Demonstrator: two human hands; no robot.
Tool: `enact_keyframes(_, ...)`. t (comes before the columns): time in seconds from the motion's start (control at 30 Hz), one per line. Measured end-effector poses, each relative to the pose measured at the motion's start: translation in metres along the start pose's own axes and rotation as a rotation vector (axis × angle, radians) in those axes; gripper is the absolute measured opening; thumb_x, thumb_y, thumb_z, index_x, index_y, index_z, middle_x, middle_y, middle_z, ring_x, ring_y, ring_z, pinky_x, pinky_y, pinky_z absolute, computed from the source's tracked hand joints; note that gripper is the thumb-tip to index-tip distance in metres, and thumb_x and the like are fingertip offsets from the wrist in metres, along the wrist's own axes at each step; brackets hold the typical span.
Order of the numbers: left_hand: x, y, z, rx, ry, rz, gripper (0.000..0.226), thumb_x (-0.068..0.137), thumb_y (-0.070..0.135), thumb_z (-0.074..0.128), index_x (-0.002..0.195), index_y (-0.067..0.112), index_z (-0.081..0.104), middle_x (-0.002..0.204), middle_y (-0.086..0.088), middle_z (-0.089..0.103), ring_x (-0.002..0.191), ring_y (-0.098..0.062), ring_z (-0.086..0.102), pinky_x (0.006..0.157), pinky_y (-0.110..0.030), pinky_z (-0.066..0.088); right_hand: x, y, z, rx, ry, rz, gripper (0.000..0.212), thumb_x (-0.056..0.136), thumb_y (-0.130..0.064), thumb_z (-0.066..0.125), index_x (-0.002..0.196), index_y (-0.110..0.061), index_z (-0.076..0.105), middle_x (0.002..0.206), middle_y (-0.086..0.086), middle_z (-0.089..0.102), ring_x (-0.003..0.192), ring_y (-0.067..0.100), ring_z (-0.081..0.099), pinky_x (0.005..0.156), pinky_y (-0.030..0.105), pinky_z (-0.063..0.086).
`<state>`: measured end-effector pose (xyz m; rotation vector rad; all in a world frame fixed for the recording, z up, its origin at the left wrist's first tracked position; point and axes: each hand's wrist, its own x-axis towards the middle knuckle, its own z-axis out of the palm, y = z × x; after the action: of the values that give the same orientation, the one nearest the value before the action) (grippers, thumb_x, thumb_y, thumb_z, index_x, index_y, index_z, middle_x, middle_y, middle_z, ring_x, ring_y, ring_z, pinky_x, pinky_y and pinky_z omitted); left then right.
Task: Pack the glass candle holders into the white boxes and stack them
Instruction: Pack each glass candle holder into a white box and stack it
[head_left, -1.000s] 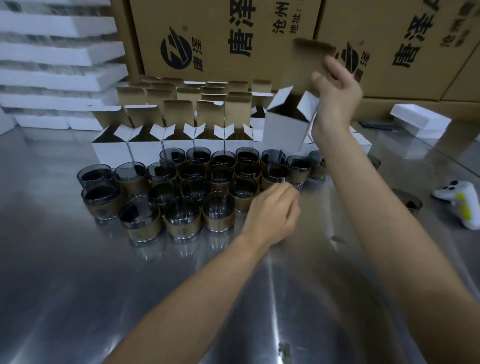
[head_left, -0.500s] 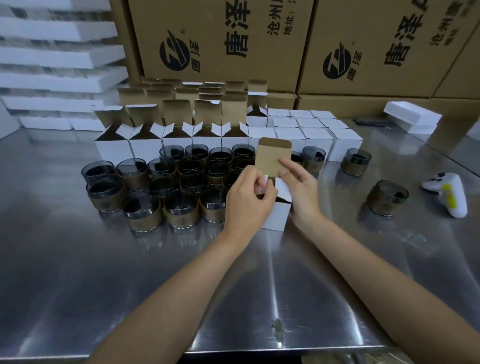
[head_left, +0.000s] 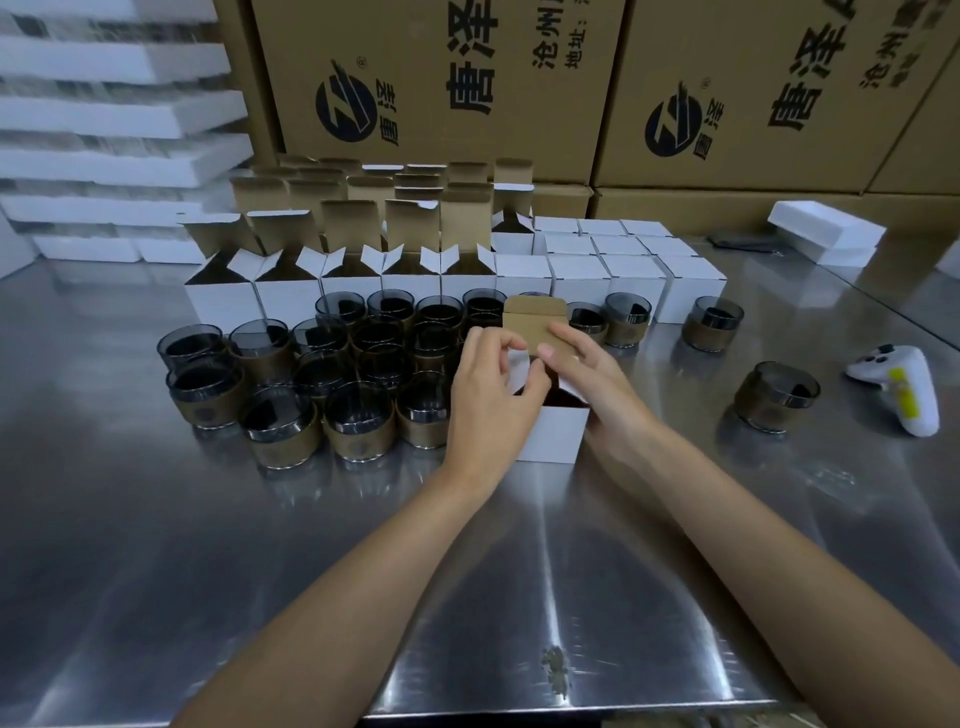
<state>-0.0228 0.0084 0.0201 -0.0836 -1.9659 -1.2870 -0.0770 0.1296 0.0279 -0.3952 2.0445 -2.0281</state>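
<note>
As both forearms are reaching in from six o'clock over the steel table (head_left: 467, 597), the hands are meeting on a white box (head_left: 550, 434) standing upright at the centre. The left hand (head_left: 485, 395) is pinching the box's white side flap (head_left: 519, 364) between thumb and forefinger, at nine o'clock of the opening. The right hand (head_left: 597, 384) is curling over the opposite flap at three o'clock, and the brown lid (head_left: 535, 319) is standing up at twelve. The inside is showing dark, and I cannot tell whether a holder is sitting in it.

Closing is probably the step in hand. It is likely going best with both side flaps laid flat first, then the lid brought over and its tongue tucked inside the front wall. The box should be pressing on the table throughout, so that it is not sliding into the glass.

Unpacked glass candle holders (head_left: 337, 374) are crowding just beside the box at nine to ten o'clock, with two loose ones (head_left: 776, 397) at two and three. A white controller (head_left: 904, 389) is lying beyond them. Open boxes (head_left: 353, 291) are waiting at eleven, closed boxes (head_left: 608, 270) at one, brown cartons (head_left: 441, 88) behind.
</note>
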Motion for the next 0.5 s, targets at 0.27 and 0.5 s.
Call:
enact_keyframes(0.27,0.002,-0.002,-0.006,0.033,-0.023,-0.062,0.037,0.091,-0.005,0.040,0.125,0.005,0.049,0.127,-0.003,0.044,0.098,-0.015,0.053,0.089,-0.026,0.046,0.005,0.002,-0.016,0.186,-0.030,-0.004,0.053,0.079,-0.020,0.057,0.131,-0.032,0.055,0.123,-0.004,0.067,0.117,0.017,0.060,0.103,0.037,0.045)
enact_keyframes(0.5,0.003,0.004,-0.014,0.382,-0.177,-0.077,0.037,0.099,0.005,0.039,0.133,0.003,0.052,0.131,-0.013,0.058,0.115,-0.030,0.058,0.098,-0.040,0.046,0.011,0.009,-0.034,0.384,-0.052,-0.031,0.047,0.090,-0.009,0.031,0.124,-0.017,0.062,0.129,0.007,0.063,0.113,0.027,0.058,0.090,0.038,0.048)
